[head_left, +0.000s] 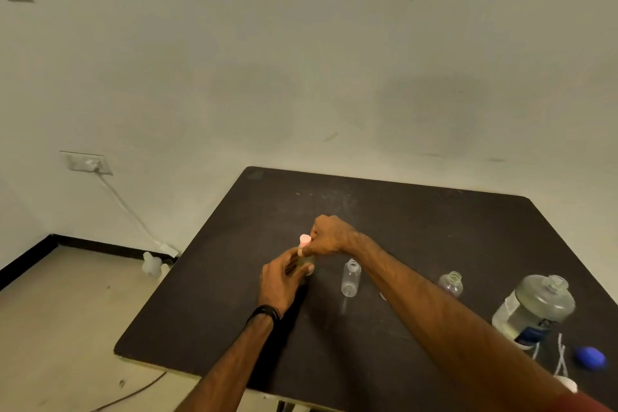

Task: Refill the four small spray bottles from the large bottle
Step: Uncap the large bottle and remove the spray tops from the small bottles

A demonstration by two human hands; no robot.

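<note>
Holding a small spray bottle (306, 261) over the dark table (418, 221), the left hand (281, 281) wraps its fingers around the bottle's body. The bottle stands up straight and looks to have some yellowish liquid inside, though the fingers hide most of it. The right hand (329, 236) comes in from above and pinches the pink spray top (305, 240) that sits on the bottle's neck. Both hands are closed snugly on their parts. A black band (264, 311) goes around the left wrist. Just to the right of the hands stands a clear small bottle (351, 279) with no top on it. Farther right, partly behind the right arm, is another small open bottle (452, 283). Near the table's right edge stands the large bottle (531, 306), open at the top and partly full of clear liquid. A blue cap (590, 357) lies on the table close to it, near the front edge. Some thin white tubes (560, 354) lie between the big bottle and the blue cap.
</note>
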